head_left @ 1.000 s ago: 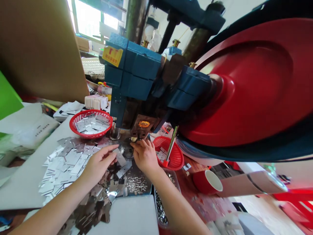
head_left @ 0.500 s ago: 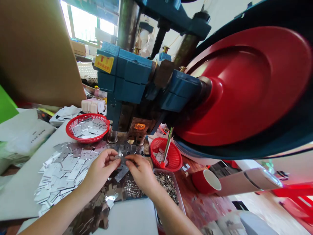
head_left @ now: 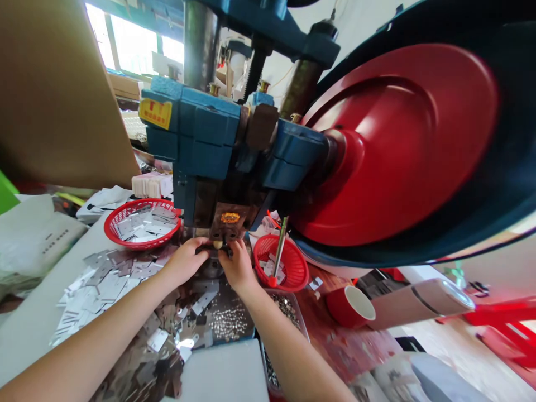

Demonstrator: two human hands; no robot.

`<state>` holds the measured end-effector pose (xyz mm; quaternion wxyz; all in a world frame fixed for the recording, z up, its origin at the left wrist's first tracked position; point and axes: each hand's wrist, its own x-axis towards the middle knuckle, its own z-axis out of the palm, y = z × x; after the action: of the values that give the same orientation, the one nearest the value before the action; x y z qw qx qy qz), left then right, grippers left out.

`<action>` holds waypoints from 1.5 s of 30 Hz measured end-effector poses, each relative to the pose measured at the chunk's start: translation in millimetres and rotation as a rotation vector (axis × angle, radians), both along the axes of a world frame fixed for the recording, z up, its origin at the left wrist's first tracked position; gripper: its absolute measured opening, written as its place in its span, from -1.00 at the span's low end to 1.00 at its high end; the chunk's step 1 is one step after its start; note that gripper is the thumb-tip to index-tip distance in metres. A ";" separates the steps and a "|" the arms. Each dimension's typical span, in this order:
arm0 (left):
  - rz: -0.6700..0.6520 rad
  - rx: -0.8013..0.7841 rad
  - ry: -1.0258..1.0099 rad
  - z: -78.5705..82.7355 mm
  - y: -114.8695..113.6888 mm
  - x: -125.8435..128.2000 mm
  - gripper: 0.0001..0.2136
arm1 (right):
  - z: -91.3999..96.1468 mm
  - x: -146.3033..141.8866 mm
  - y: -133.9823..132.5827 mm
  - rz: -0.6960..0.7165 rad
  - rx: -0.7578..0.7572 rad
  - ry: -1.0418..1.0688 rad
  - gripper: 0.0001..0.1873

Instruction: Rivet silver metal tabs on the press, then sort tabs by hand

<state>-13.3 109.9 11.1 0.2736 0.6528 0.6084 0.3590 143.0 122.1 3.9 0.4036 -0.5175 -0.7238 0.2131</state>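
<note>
Both my hands reach under the head of a blue press machine [head_left: 218, 139]. My left hand [head_left: 184, 261] and my right hand [head_left: 237, 263] are closed in a pinch at the die, just below a small orange glowing plate [head_left: 230, 218]; what they pinch is hidden. A pile of flat silver metal plates [head_left: 100, 285] lies left of my left forearm. Small shiny rivets [head_left: 228, 322] lie scattered below my hands.
A big red flywheel [head_left: 402, 139] fills the right. One red basket [head_left: 142, 223] of plates sits at the left, another red basket [head_left: 278, 262] with a red-tipped metal rod at the right. A red cup [head_left: 349, 306] lies on its side. Brown cardboard [head_left: 54, 95] stands at the left.
Both hands moved forward from the plates to the die under the press head. The view has shifted closer to the machine.
</note>
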 end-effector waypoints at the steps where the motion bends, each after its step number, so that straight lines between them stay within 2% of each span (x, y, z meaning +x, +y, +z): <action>1: -0.017 -0.016 -0.004 -0.8 0.7 0.7 -0.69 | -1.2 -0.9 0.8 -0.002 -0.010 0.010 -0.83; 12: -0.111 -0.061 -0.032 1.0 1.0 8.5 -0.62 | -3.8 4.8 -1.6 0.063 -0.061 0.064 -0.79; 23: -0.085 -0.120 -0.044 8.5 -0.5 8.3 -0.63 | -4.1 3.8 5.9 0.068 -0.142 0.075 -0.74; 29: -0.035 -0.192 -0.084 9.0 -2.3 10.7 -0.60 | -6.5 8.2 -1.3 0.074 -0.105 0.128 -0.80; 35: -0.001 -0.145 -0.070 14.2 -3.5 9.6 -0.60 | -1.4 11.1 -6.3 0.060 -0.098 0.116 -0.80; 39: 0.045 -0.084 -0.015 19.5 -26.3 -12.9 -0.64 | 8.5 23.2 -23.6 0.084 -0.045 0.101 -0.80; 43: -0.207 -0.067 0.288 16.9 -66.7 -34.4 -0.79 | 17.1 37.1 -43.4 0.187 -0.041 0.046 -0.82; 45: -0.254 -0.052 0.414 11.7 -82.6 -37.2 -0.79 | 18.2 40.9 -48.5 0.185 -0.042 0.027 -0.82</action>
<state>-50.5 27.3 22.8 0.2026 0.7766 0.5735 0.1644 183.9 73.6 22.1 0.3811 -0.4540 -0.7582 0.2716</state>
